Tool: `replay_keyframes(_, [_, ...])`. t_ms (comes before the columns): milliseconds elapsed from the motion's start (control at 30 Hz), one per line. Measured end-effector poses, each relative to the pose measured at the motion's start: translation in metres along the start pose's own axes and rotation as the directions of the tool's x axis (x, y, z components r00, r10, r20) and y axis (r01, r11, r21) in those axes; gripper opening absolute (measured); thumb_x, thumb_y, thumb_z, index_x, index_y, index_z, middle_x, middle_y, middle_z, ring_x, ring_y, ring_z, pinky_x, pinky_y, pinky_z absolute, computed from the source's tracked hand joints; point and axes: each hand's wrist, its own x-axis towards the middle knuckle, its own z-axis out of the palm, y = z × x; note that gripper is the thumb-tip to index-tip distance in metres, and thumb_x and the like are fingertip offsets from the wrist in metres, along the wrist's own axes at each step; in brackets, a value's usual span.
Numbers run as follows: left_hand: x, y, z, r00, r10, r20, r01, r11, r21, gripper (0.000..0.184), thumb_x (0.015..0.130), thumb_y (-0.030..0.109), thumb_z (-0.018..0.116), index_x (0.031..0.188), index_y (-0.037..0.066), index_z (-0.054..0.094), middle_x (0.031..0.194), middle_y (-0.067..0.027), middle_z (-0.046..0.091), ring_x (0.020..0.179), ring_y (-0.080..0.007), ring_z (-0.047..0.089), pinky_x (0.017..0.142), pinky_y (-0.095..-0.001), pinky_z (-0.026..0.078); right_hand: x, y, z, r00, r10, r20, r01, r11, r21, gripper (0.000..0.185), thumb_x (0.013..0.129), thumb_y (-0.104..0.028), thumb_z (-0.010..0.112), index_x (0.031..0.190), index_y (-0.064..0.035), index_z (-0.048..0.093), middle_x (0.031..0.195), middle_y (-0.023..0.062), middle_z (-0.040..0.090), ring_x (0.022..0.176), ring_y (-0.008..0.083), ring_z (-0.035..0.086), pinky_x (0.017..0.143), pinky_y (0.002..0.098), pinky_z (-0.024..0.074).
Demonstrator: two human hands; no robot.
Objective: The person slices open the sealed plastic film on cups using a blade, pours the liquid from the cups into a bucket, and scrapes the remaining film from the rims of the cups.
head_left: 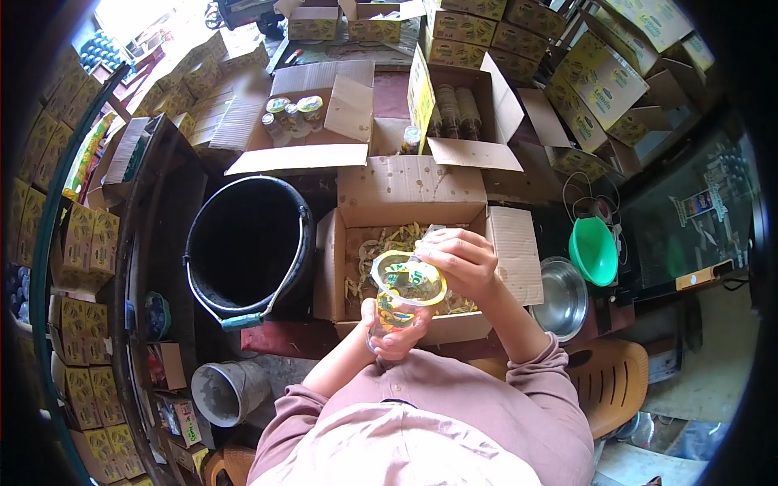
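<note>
My left hand (399, 334) is wrapped round a clear plastic cup (399, 312) with green and yellow print. The cup is tilted, its yellow-edged mouth turned up toward me. At its far right rim is my right hand (460, 257), fingers bent and pressed together. What those fingertips pinch, if anything, is too small to make out. Below both hands stands an open cardboard box (421, 188) with yellowish strips (395, 240) scattered on its bottom. The hands and cup hide part of the box's inside.
A black bucket (203, 243) stands left of the box. A green bowl (593, 253) and a metal bowl (563, 296) sit to its right. Beyond are an open carton (356, 105) with filled cups (309, 109) and another with stacked cups (458, 113). Yellow cartons (600, 81) are piled around.
</note>
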Motion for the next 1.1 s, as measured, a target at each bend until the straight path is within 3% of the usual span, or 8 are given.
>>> replay_keyframes(333, [-0.013,0.000,0.026,0.969,0.080,-0.235,-0.055,0.992,0.110,0.067,0.060,0.007,0.073,0.110,-0.006,0.030,0.075,-0.0174,0.049,0.046,-0.0165,0.049,0.036,-0.0244,0.039,0.000,0.006,-0.022,0.935,0.318,-0.157,-0.334,0.939,-0.085,0.016,0.058,0.004,0.065,0.072,-0.0014,0.062,0.070,0.0086,0.062,0.062,0.0192,0.059,0.055,0.0266,0.0462])
replay_keyframes(433, [-0.012,0.002,0.038,0.942,0.099,-0.319,-0.024,0.972,0.233,0.074,0.058,0.009,0.074,0.113,-0.005,0.027,0.077,-0.0181,0.045,0.044,-0.0160,0.047,0.032,-0.0231,0.035,-0.011,0.011,-0.024,0.819,0.574,-0.021,-0.574,0.815,-0.084,0.017,0.059,0.006,0.063,0.075,0.0002,0.062,0.071,0.0084,0.061,0.061,0.0194,0.058,0.055,0.0263,0.0453])
replay_keyframes(467, [-0.012,0.005,0.040,0.939,0.099,-0.329,0.003,0.955,0.297,0.076,0.058,0.010,0.073,0.116,-0.004,0.025,0.079,-0.0184,0.044,0.044,-0.0163,0.046,0.033,-0.0235,0.035,-0.024,0.020,-0.025,0.713,0.663,0.230,-0.656,0.746,-0.117,0.030,0.061,0.009,0.058,0.089,-0.0018,0.061,0.077,0.0098,0.061,0.065,0.0241,0.060,0.058,0.0312,0.0478])
replay_keyframes(500, [-0.012,0.008,0.041,0.936,0.099,-0.338,0.031,0.933,0.359,0.078,0.059,0.011,0.073,0.118,-0.003,0.024,0.080,-0.0188,0.044,0.044,-0.0165,0.046,0.034,-0.0240,0.035,-0.043,0.029,-0.021,0.748,0.522,0.411,-0.394,0.847,-0.358,0.052,0.066,0.011,0.052,0.112,-0.0111,0.055,0.094,0.0137,0.059,0.070,0.0267,0.062,0.062,0.0355,0.0512])
replay_keyframes(600, [-0.012,0.019,0.047,0.917,0.074,-0.392,0.168,0.821,0.546,0.080,0.059,0.016,0.077,0.117,-0.001,0.024,0.087,-0.0189,0.046,0.049,-0.0191,0.050,0.039,-0.0274,0.038,-0.053,0.012,-0.017,0.450,0.686,0.572,-0.414,0.727,-0.547,0.065,0.064,0.014,0.048,0.122,-0.0146,0.047,0.124,0.0164,0.043,0.082,0.0350,0.060,0.074,0.0397,0.0507])
replay_keyframes(833, [-0.005,0.038,0.075,0.747,0.363,-0.557,0.548,0.139,0.825,0.070,0.066,0.022,0.075,0.121,0.003,0.036,0.103,-0.0086,0.052,0.096,-0.0154,0.049,0.086,-0.0285,0.039,-0.030,0.006,-0.041,0.719,0.647,0.256,-0.598,0.762,-0.247,0.031,0.066,0.012,0.056,0.093,-0.0031,0.059,0.079,0.0124,0.060,0.074,0.0266,0.061,0.065,0.0323,0.0501])
replay_keyframes(967, [-0.003,0.027,0.078,0.644,0.589,-0.488,0.469,0.200,0.861,0.074,0.069,0.018,0.068,0.130,0.003,0.028,0.113,-0.0088,0.048,0.103,-0.0166,0.048,0.093,-0.0309,0.037,-0.001,-0.010,-0.050,0.898,0.434,-0.074,-0.438,0.860,-0.264,0.022,0.065,0.010,0.062,0.081,-0.0040,0.063,0.074,0.0088,0.061,0.066,0.0203,0.061,0.059,0.0272,0.0482])
replay_keyframes(1100, [-0.007,0.020,0.077,0.679,0.576,-0.454,0.429,0.191,0.883,0.073,0.070,0.018,0.065,0.130,0.004,0.027,0.117,-0.0086,0.045,0.106,-0.0161,0.047,0.096,-0.0303,0.035,0.019,-0.020,-0.052,0.972,0.233,-0.039,-0.236,0.951,-0.198,0.022,0.061,0.008,0.067,0.077,-0.0063,0.064,0.074,0.0063,0.062,0.063,0.0182,0.059,0.056,0.0259,0.0474])
